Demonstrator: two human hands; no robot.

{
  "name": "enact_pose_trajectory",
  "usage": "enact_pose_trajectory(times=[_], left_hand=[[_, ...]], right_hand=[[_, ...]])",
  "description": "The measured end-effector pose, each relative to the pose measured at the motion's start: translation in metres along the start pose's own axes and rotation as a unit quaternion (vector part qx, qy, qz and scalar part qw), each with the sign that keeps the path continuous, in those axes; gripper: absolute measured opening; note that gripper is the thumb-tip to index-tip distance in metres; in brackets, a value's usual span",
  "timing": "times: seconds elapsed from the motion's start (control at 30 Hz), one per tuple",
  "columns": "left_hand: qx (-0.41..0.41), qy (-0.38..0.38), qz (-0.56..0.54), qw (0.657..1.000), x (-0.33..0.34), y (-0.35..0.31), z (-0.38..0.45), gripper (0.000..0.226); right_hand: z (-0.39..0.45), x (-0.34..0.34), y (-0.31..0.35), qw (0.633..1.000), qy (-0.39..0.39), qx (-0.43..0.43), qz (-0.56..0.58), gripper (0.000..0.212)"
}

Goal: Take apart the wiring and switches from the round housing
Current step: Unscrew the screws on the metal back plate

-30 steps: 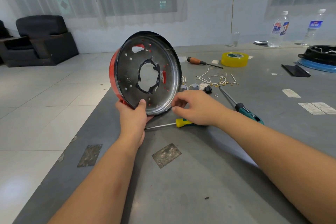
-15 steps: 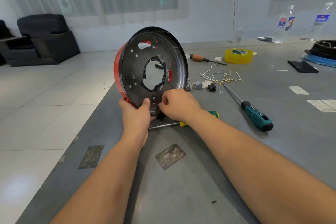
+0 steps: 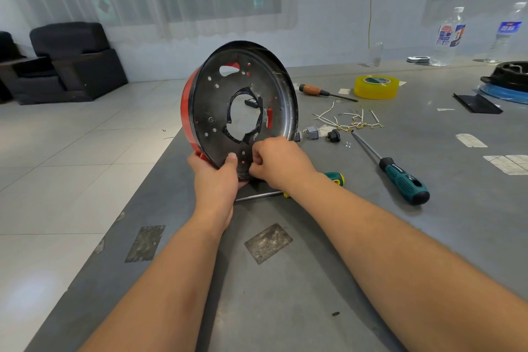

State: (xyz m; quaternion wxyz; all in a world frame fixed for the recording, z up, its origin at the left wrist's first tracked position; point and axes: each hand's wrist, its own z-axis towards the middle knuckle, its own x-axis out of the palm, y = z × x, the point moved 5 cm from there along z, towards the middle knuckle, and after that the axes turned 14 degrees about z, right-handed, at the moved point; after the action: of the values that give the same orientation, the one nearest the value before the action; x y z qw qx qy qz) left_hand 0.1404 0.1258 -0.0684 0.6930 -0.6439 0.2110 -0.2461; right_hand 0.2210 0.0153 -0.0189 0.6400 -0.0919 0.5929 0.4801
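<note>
The round housing point(image 3: 240, 111) stands on edge on the tabletop point(image 3: 314, 280). The left hand point(image 3: 215, 177) grips its rim at 6 o'clock; the right hand point(image 3: 278, 161) has fingers curled, pinching beside it.

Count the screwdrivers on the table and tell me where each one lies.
3. The wooden-handled screwdriver lies beyond the round housing, beside the yellow tape roll. The teal-handled screwdriver lies to the right. The yellow-and-green-handled screwdriver lies partly hidden under the right hand.
</note>
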Motion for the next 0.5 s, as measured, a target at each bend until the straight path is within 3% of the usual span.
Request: enact_pose_trajectory(times=[0.5], left_hand=[[0.011, -0.010, 0.011, 1.000, 0.0005, 0.0030, 0.0029, 0.036]], right_hand=[[-0.0006, 0.0012, 0.0053, 1.000, 0.022, -0.004, 0.014, 0.010]])
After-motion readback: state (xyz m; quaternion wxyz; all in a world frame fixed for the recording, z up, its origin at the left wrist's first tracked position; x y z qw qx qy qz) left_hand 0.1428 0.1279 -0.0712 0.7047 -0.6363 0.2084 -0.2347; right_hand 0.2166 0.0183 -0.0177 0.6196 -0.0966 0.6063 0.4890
